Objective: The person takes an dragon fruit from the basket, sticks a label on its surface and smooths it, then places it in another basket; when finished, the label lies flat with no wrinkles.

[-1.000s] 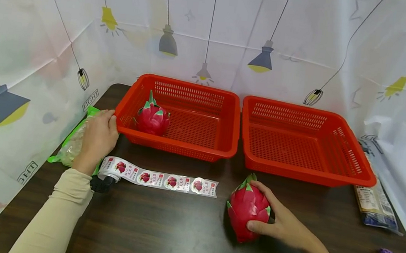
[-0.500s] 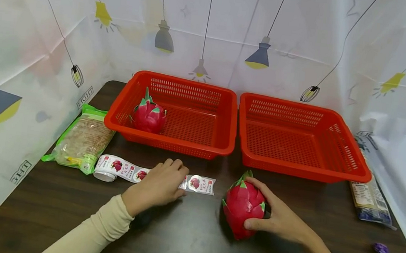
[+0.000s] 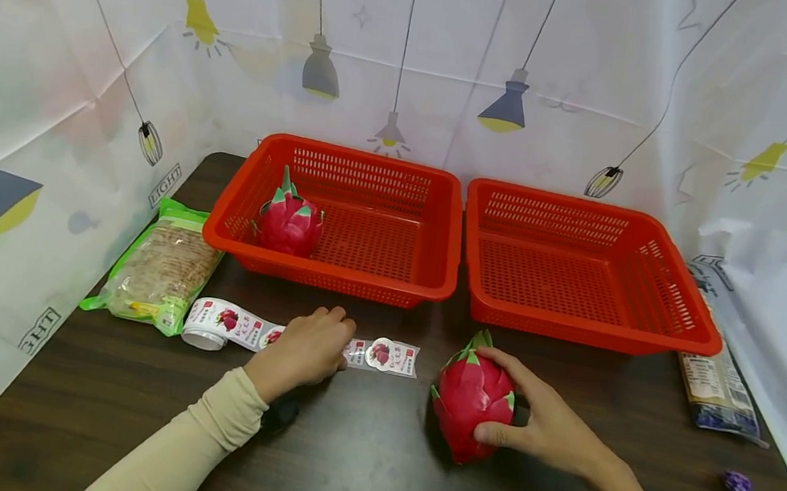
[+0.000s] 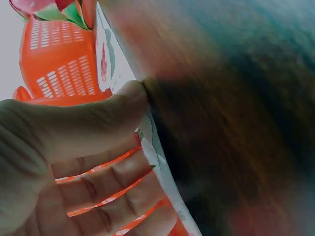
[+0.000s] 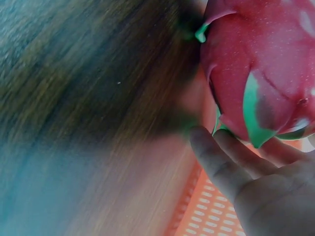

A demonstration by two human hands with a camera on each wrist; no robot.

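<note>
My left hand [image 3: 304, 353] rests over a strip of stickers [image 3: 391, 356] printed with dragon fruit pictures, covering its middle. In the left wrist view, the thumb [image 4: 115, 105] and the fingertips touch the strip side by side, the fingers only slightly bent. The strip runs out from a roll [image 3: 204, 336] on the left. My right hand [image 3: 547, 435] holds a red dragon fruit [image 3: 466, 404] with green tips on the table, thumb on its near side and fingers round the far side. Another dragon fruit [image 3: 290, 226] sits in the left red basket [image 3: 375, 282].
A second red basket [image 3: 566, 330] stands beside the first. A green-edged bag of food [image 3: 161, 268] lies at the left; another packet [image 3: 720, 388] lies at the right, with a purple lollipop [image 3: 741, 488] nearer. Printed white cloth [image 3: 422, 54] surrounds the dark table [image 3: 353, 476].
My left hand has left the left basket's corner and come down onto the sticker strip, then shifted slightly left. My right hand stays on the dragon fruit.
</note>
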